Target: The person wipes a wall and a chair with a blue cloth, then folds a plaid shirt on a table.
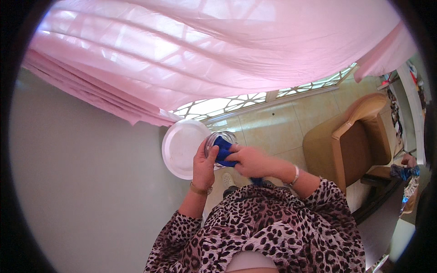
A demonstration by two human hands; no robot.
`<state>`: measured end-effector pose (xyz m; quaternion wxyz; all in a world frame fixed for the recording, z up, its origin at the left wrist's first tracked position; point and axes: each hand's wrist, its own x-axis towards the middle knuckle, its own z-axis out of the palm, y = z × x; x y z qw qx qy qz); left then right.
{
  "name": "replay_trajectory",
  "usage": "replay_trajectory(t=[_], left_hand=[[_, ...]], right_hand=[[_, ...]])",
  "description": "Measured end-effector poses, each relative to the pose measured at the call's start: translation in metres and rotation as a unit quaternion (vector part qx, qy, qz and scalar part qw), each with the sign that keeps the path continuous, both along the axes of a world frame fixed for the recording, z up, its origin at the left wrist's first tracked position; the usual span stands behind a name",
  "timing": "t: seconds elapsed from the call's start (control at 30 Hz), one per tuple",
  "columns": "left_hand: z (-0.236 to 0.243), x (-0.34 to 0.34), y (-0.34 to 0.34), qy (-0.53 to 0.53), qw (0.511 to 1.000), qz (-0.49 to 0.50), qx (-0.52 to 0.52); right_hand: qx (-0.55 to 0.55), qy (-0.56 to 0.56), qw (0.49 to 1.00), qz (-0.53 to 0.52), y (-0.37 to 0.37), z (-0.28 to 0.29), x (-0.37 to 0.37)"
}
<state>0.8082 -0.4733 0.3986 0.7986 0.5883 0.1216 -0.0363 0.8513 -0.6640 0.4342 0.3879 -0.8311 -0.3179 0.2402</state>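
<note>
My left hand (203, 164) grips the side of a clear round container (231, 136), tilted in front of my body. My right hand (251, 161), slightly blurred, has its fingers closed on a bunched blue cloth (221, 145), pressed into or against the container; part of the cloth hangs below. Just behind and left of them is a round white tray or large plate (177, 150). What it rests on is hard to make out.
A pink curtain (214, 50) hangs over a latticed window ahead. A pale grey wall or surface (86, 173) fills the left. A tan armchair (318, 150) stands on the tiled floor (273, 132) at right, with a dark furniture edge and assorted items beyond it.
</note>
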Motion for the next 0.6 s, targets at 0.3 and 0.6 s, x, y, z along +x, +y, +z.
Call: replay_trajectory(t=[0.3,0.6], left_hand=[[-0.003,-0.005,0.048,0.121,0.928,0.110,-0.334],[-0.022,-0.033,-0.011,0.134,0.907,-0.050,-0.396]], right_hand=[[0.264,0.141,0.921,-0.247,-0.035,0.006,0.004],[0.241,-0.165,0.942,-0.165,0.023,0.027,-0.008]])
